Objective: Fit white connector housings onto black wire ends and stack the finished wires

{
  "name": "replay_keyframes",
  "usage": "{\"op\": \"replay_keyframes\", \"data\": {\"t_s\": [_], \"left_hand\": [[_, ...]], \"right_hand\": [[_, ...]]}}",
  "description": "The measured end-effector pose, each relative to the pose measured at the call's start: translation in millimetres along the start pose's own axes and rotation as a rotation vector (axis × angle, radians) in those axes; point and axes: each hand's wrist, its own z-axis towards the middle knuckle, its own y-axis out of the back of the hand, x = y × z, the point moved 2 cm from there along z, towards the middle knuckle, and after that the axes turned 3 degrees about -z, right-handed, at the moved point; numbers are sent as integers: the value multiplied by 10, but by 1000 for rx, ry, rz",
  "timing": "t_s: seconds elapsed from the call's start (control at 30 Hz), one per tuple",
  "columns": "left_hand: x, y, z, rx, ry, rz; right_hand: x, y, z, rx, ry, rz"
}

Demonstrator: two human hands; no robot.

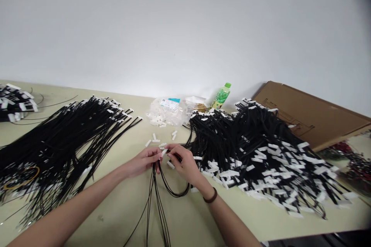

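My left hand (144, 161) pinches a small bundle of thin black cables (156, 197) that trails toward me over the table. My right hand (183, 163) meets it fingertip to fingertip, pinching a small white plastic connector (164, 153) at the cable ends. A dark band sits on my right wrist. Several loose white connectors (155, 139) lie on the table just beyond my fingers.
A big heap of black cables with white connectors (261, 154) fills the right. A fan of black cables (58, 139) lies left. A clear bag of connectors (168, 110), a green bottle (220, 96) and a flat cardboard box (310, 114) stand behind. The table (188, 220) meets a white wall.
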Motion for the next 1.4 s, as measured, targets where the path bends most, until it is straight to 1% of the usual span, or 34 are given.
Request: {"op": "replay_keyframes", "data": {"t_s": [0.07,0.17,0.23,0.3,0.4,0.5,0.63,0.77,0.87,0.93,0.97,1.03,1.13,1.2,1.23,1.3,1.4], "left_hand": [[-1,-1,2,-17,-7,-15],[-1,6,8,-64,-23,-35],[-3,19,14,-112,-39,-65],[-4,32,21,-145,-53,-99],[3,42,30,-138,-65,-132],[14,48,37,-121,-74,-154],[25,46,41,-97,-58,-161],[19,39,34,-92,-40,-152],[2,28,25,-91,-47,-116],[-10,22,21,-96,-53,-106],[-13,21,20,-102,-54,-109],[-11,22,20,-115,-54,-119],[7,30,24,-114,-56,-111],[21,36,27,-105,-59,-93],[27,38,28,-102,-58,-84],[33,42,28,-106,-52,-68],[28,47,25,-125,-56,-57]], "right_hand": [[-21,-25,-14,-10,21,-60],[-38,-42,-36,-81,58,-211],[-17,-32,-44,-116,111,-326],[28,-18,-47,-88,201,-429],[92,-21,-57,28,345,-520],[103,-54,-73,100,418,-538],[85,-99,-79,111,454,-518],[91,-106,-68,120,447,-467],[119,-90,-57,98,402,-323],[145,-64,-44,55,321,-169],[156,-43,-35,24,253,-81],[161,17,-15,-53,67,136],[127,154,10,-216,-199,547],[85,261,24,-339,-287,757],[62,311,30,-393,-309,815],[22,380,39,-468,-331,863],[-1,395,48,-500,-348,851]]}}
